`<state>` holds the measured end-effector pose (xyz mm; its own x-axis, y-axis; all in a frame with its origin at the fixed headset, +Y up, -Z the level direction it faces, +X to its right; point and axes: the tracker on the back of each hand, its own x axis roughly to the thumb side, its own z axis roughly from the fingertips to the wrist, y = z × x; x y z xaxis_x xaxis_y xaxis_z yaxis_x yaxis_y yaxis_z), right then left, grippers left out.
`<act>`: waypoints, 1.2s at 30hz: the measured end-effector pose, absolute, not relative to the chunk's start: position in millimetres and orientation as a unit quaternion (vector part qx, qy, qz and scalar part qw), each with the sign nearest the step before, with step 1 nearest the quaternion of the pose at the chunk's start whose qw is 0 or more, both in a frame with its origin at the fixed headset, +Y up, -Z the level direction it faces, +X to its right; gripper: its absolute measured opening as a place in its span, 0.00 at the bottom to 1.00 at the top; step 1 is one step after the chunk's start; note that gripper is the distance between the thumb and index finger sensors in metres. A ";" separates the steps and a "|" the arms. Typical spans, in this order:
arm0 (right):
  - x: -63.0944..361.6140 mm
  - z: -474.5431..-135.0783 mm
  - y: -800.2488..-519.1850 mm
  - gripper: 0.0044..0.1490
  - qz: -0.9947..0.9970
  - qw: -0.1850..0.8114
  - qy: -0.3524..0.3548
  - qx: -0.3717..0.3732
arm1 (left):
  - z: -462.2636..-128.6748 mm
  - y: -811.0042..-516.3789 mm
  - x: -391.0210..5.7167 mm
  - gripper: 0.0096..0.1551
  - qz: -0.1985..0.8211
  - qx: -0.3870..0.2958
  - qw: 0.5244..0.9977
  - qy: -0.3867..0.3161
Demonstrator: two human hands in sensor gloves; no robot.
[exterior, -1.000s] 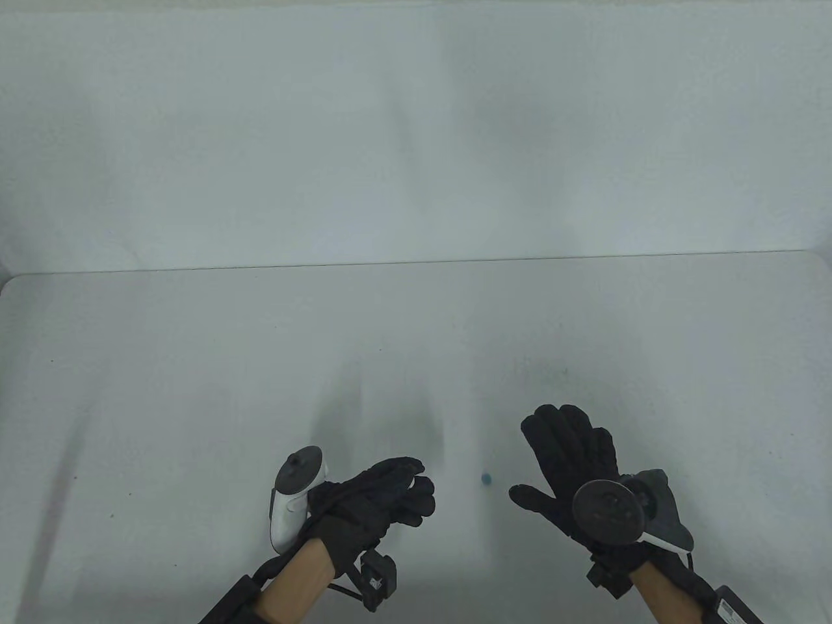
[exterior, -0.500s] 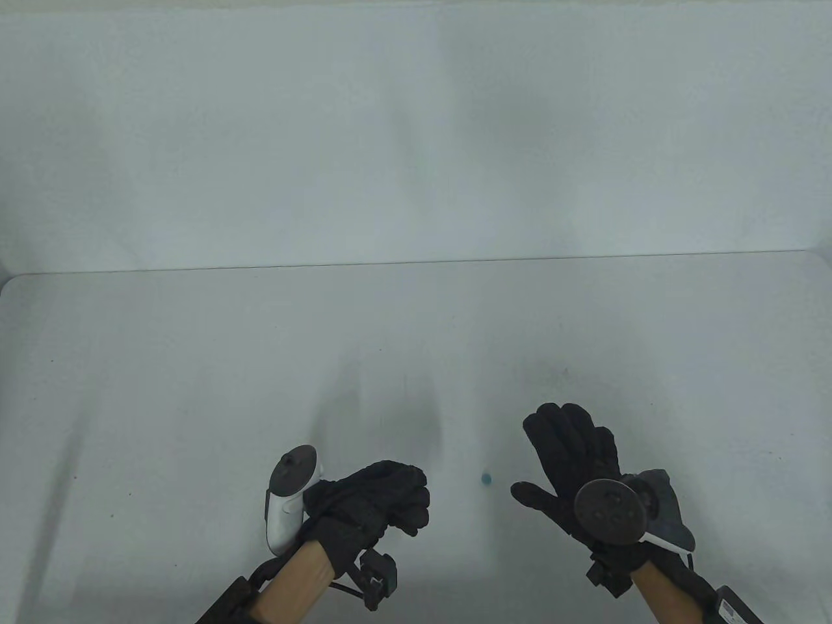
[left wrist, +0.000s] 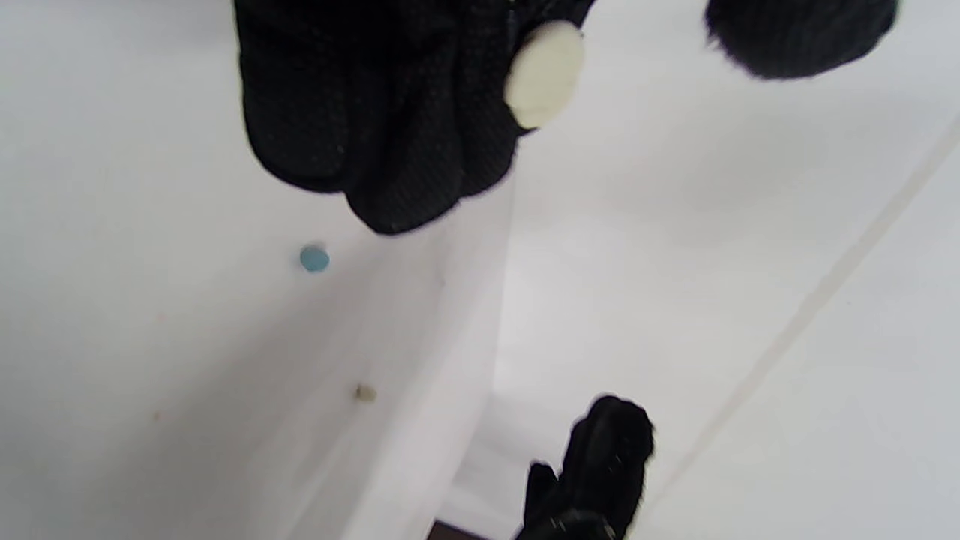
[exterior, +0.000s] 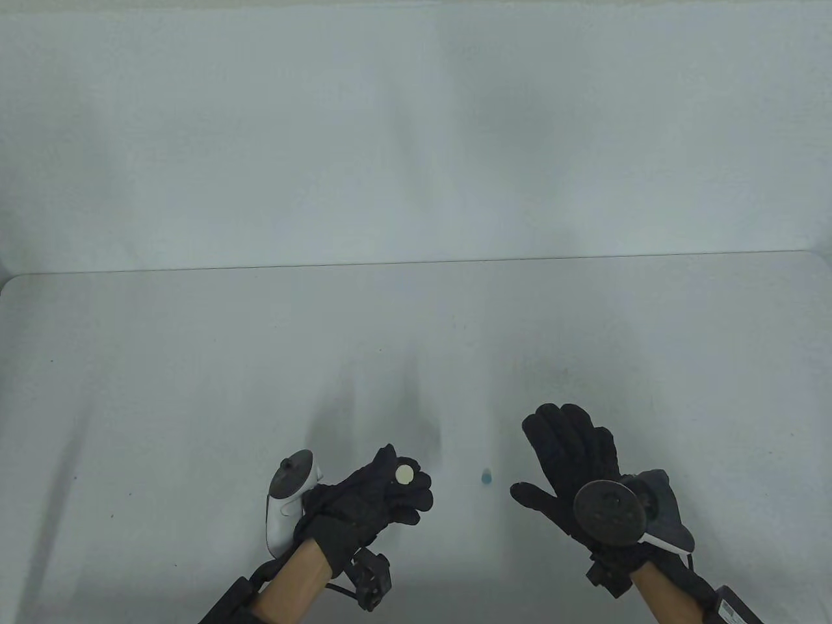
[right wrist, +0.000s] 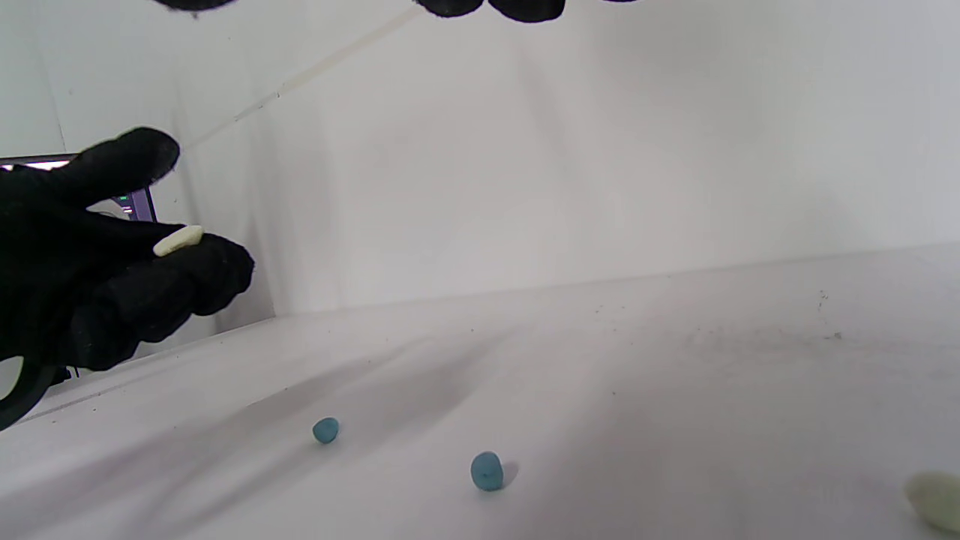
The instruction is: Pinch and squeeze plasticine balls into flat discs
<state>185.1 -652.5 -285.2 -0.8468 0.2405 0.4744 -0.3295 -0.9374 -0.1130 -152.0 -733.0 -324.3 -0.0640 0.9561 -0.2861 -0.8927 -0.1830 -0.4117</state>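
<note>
My left hand [exterior: 398, 460] has its fingers curled, and a flattened cream plasticine disc [exterior: 405, 474] lies on them. The thumb [left wrist: 799, 34] stands lifted clear of the disc [left wrist: 544, 73]; the right wrist view shows the same gap above the disc [right wrist: 178, 240]. My right hand [exterior: 539, 455] is open with fingers spread, hovering palm down and holding nothing. A small blue plasticine ball [exterior: 486, 476] sits on the table between the hands. The right wrist view shows two blue balls [right wrist: 325, 430] [right wrist: 487, 471].
A cream plasticine lump [right wrist: 934, 499] lies at the right edge of the right wrist view. A tiny tan crumb [left wrist: 365, 392] lies on the white table [exterior: 195, 364]. A white wall rises behind the table's far edge [exterior: 416, 262].
My left hand was closed with nothing showing; the thumb has now lifted, baring the cream disc on the fingers. The right hand has stayed put.
</note>
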 end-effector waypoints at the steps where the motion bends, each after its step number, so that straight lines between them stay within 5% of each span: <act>1: 185.3 -285.3 -652.3 0.55 0.956 0.151 -0.095 0.233 | -324.7 -733.2 -153.1 0.40 0.727 -0.250 0.637 -0.056; 5: 185.0 -285.3 -652.6 0.55 0.957 0.149 -0.094 0.232 | -325.0 -733.4 -155.3 0.27 0.719 -0.242 0.651 -0.041; 13: 184.3 -284.8 -652.0 0.54 0.956 0.150 -0.095 0.234 | -325.0 -727.9 -157.4 0.23 0.703 -0.214 0.678 -0.039; 15: 184.3 -284.6 -652.0 0.55 0.956 0.148 -0.094 0.234 | -325.9 -728.6 -156.1 0.28 0.704 -0.225 0.671 -0.058; 16: 184.3 -284.4 -651.8 0.55 0.956 0.147 -0.095 0.234 | -325.8 -730.3 -154.4 0.41 0.710 -0.244 0.656 -0.076; 18: 184.2 -284.6 -651.7 0.54 0.956 0.149 -0.096 0.235 | -324.0 -733.4 -152.4 0.49 0.728 -0.266 0.627 -0.082; 24: 184.4 -284.8 -651.7 0.54 0.956 0.149 -0.096 0.235 | -326.2 -733.2 -156.6 0.26 0.713 -0.245 0.655 -0.049; 36: 184.4 -284.6 -651.8 0.54 0.955 0.151 -0.098 0.237 | -327.7 -726.5 -157.3 0.25 0.701 -0.219 0.677 -0.056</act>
